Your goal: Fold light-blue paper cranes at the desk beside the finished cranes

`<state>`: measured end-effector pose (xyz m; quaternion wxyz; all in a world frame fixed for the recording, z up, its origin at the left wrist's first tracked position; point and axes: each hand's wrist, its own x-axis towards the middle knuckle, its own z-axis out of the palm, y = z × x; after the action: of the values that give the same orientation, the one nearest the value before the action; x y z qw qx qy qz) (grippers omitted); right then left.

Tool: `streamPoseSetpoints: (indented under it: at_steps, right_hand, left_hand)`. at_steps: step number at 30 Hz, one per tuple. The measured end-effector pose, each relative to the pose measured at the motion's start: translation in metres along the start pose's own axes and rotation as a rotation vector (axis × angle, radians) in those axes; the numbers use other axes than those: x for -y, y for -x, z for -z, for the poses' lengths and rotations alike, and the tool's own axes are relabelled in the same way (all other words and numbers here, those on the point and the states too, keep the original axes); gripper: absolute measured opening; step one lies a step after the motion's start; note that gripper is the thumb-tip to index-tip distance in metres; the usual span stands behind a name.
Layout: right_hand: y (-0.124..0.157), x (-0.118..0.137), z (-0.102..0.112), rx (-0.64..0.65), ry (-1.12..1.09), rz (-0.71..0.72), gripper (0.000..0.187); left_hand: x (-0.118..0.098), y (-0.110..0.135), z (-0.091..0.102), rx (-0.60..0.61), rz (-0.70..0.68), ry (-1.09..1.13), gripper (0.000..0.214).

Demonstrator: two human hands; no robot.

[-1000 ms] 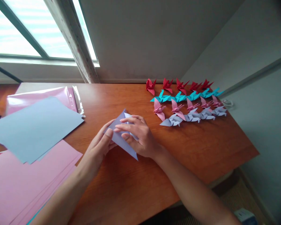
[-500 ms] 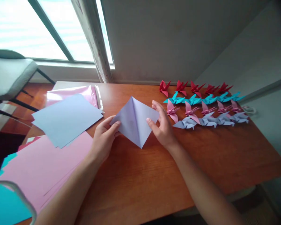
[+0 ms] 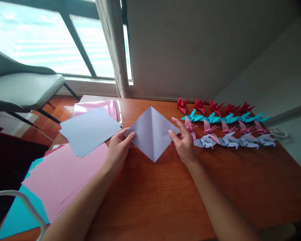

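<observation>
A lavender square of origami paper (image 3: pixel 153 134) is held cornerwise just over the table, with one crease running from its far corner to its near corner. My left hand (image 3: pixel 120 145) pinches the left corner, thumb on top. At the right corner, my right hand (image 3: pixel 184 142) grips the paper between its thumb and fingers, its index finger raised off the sheet. The paper is spread almost flat. Close to my right hand stand rows of folded paper cranes: red (image 3: pixel 216 107), turquoise (image 3: pixel 213 117), pink (image 3: pixel 209 128) and lavender (image 3: pixel 229 142).
Left on the wooden table (image 3: pixel 145 204) lie lavender sheets (image 3: pixel 90 130), pink sheets (image 3: pixel 67 174) and turquoise sheets (image 3: pixel 25 214). A shiny pink plastic packet (image 3: pixel 95 108) lies behind them. A white cable (image 3: pixel 22 197) curves at lower left. A chair (image 3: pixel 27 87) stands by the window.
The paper has opened out flatter, its two halves spread as my right hand moved outward with its corner. The view has shifted, so everything sits lower and further right.
</observation>
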<state>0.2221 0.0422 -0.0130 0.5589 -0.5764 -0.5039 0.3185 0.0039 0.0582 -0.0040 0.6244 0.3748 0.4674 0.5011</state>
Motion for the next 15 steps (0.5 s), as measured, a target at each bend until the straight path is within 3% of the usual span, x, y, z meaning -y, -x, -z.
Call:
streamPoseSetpoints:
  at_steps: [10,15]
  right_hand:
    - [0.002,-0.005,0.000,-0.013,-0.009,0.084,0.024]
    - [-0.001,-0.014,-0.002,-0.048,-0.101,0.040,0.019]
  left_hand:
    - [-0.003,0.002,0.002,-0.013,-0.063,-0.146,0.063]
    - [-0.003,0.004,0.000,-0.029,-0.103,-0.096,0.049]
